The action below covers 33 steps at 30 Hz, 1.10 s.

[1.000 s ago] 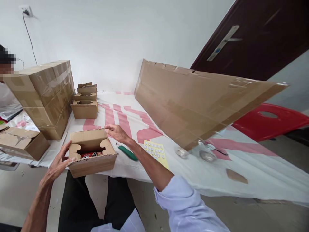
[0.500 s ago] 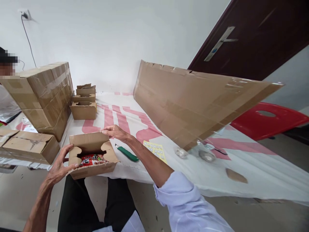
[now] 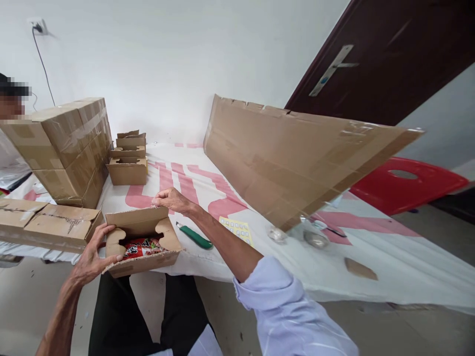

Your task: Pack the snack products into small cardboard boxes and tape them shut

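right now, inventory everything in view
open carton: 1, brown, front table edge
packet: uncertain, red, inside open carton
utility knife: 1, green, beside open carton
sticker sheet: 1, yellow, table centre
taped cartons: several, brown, stacked left
closed cartons: 2, brown, left edge
open boxes: several, brown, beside stack
cardboard panel: 1, brown, back
apparent tape rolls: 2, clear, right
cardboard scrap: 1, brown, right
chair: 1, red, right
door: 1, maroon, back right
socket: 1, white, upper left
tablecloth: 1, white/pink, underneath
person: 1, white clothing, far left
trousers: 1, black, bottom
left hand: 1, bare, carton's left side
right hand: 1, bare, far flap
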Each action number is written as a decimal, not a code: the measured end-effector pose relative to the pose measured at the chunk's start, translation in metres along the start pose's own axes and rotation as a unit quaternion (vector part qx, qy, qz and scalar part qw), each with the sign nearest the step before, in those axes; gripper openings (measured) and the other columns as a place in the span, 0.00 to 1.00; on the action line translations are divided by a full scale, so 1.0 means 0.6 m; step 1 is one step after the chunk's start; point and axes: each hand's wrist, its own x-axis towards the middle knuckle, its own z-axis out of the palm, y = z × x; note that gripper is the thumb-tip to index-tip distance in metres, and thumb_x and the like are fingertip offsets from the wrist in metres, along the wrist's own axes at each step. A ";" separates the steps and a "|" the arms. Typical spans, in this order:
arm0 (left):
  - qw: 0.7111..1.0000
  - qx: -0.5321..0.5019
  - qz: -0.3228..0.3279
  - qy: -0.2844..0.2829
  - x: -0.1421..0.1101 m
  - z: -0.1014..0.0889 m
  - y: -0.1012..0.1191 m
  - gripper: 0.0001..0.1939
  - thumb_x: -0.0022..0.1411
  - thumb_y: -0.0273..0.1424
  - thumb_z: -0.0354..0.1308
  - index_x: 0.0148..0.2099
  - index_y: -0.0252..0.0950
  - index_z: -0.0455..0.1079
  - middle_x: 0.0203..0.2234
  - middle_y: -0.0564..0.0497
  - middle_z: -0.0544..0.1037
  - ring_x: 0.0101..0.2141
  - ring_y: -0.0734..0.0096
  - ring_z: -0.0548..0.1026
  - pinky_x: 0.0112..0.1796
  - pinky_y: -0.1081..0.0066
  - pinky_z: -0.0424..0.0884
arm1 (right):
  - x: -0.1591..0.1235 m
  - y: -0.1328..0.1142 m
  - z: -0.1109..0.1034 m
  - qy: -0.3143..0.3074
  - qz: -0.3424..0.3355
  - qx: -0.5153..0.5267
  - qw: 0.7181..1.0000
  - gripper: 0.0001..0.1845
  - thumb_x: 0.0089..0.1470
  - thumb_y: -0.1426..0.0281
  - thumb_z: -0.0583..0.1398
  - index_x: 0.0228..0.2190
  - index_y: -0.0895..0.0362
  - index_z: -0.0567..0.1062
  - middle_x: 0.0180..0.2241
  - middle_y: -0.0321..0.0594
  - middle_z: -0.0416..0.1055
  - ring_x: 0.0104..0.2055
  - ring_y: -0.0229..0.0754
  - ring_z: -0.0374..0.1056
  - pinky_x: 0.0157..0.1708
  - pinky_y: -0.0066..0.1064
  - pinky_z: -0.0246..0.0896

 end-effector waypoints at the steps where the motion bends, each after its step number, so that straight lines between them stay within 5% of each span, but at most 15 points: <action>1: 1.000 0.002 0.000 -0.003 0.000 0.000 0.002 0.42 0.57 0.54 0.71 0.67 0.43 0.66 0.70 0.38 0.60 0.70 0.39 0.62 0.64 0.46 0.69 | 0.000 0.002 0.000 0.006 -0.002 0.000 1.000 0.21 0.41 0.52 0.70 0.20 0.58 0.79 0.24 0.38 0.76 0.30 0.37 0.65 0.33 0.30 0.58; 9: 1.000 0.013 0.015 -0.002 -0.002 -0.001 0.012 0.42 0.55 0.53 0.73 0.67 0.44 0.68 0.69 0.39 0.62 0.69 0.36 0.63 0.62 0.47 0.71 | 0.000 0.015 0.004 0.058 -0.012 -0.005 0.998 0.16 0.44 0.57 0.66 0.21 0.58 0.79 0.21 0.34 0.72 0.27 0.35 0.62 0.30 0.29 0.53; 20: 0.997 0.031 0.057 0.050 0.029 0.018 0.003 0.38 0.54 0.53 0.73 0.62 0.43 0.72 0.64 0.42 0.65 0.66 0.43 0.67 0.68 0.47 0.62 | -0.004 0.019 0.004 0.056 -0.017 -0.007 0.998 0.15 0.45 0.59 0.66 0.20 0.57 0.78 0.23 0.36 0.74 0.28 0.37 0.65 0.31 0.30 0.57; 33: 0.994 0.063 0.074 0.052 0.016 0.016 0.007 0.35 0.57 0.50 0.71 0.63 0.44 0.72 0.64 0.43 0.66 0.65 0.44 0.68 0.67 0.48 0.64 | -0.003 0.025 0.009 0.065 0.046 0.120 0.990 0.16 0.42 0.60 0.73 0.19 0.58 0.78 0.23 0.38 0.77 0.27 0.37 0.69 0.33 0.29 0.64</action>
